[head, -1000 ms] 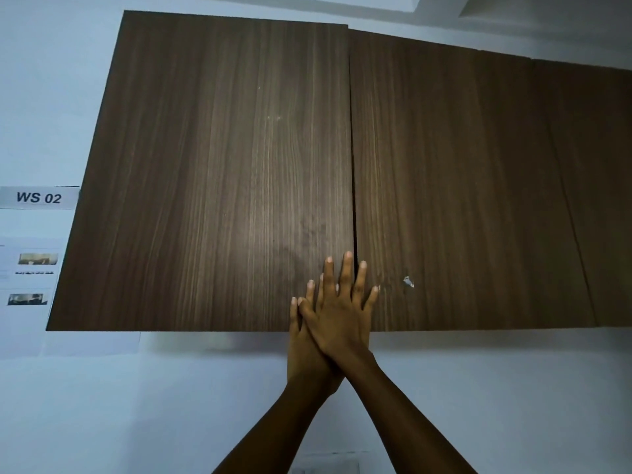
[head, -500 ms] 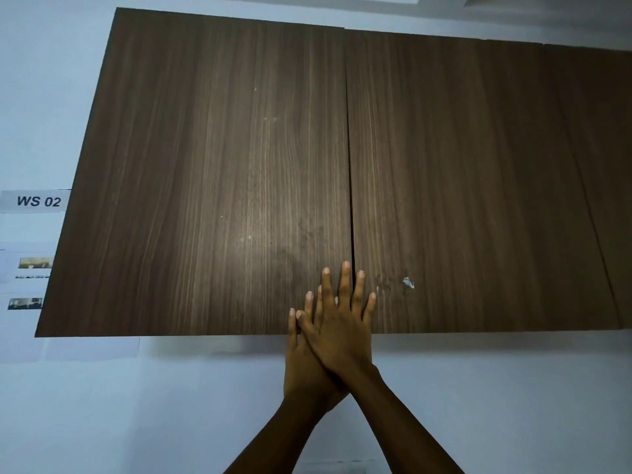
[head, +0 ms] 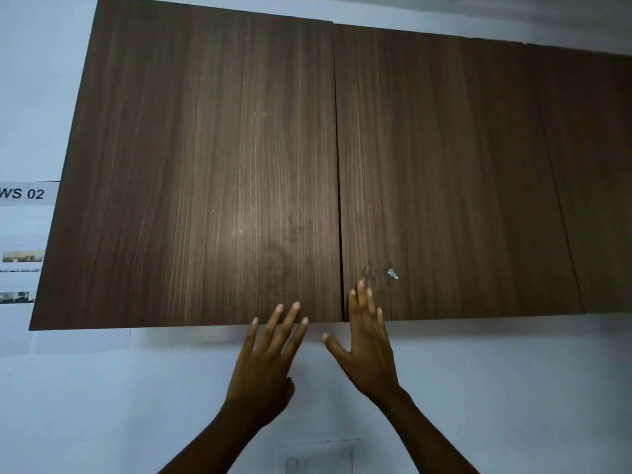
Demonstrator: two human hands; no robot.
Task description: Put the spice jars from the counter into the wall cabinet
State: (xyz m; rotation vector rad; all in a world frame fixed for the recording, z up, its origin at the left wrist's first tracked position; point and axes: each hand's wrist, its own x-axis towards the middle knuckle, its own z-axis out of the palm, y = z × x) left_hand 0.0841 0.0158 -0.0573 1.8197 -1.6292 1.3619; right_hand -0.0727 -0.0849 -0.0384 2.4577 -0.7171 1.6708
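Jars of spice are nowhere in view; the counter they stand on must lie below the hands, out of the picture. What shows is the wall cabinet [head: 239,165], dark wood grain, both doors closed and no handles visible.

The left hand [head: 266,364] and right hand [head: 367,347] are raised side by side, apart, holding nothing, fingers straight and spread. The left fingertips [head: 294,306] overlap the bottom edge of the left door [head: 205,183]; the right fingertips [head: 359,284] lie over the lower corner of the right door [head: 444,183]. The seam [head: 340,234] runs up between the two hands. Whether either hand actually touches the wood I cannot tell.

Opening looks like the step in hand. With no handles, the sound way is probably to hook fingertips under each bottom edge close to the seam and swing the doors outward evenly, head kept back from their arc.

Just right of the right hand is a pale chip [head: 392,274] in the veneer. Far left of the left hand, a label [head: 24,194] reading "WS 02" and printed sheets [head: 22,261] are stuck on the wall [head: 102,405].
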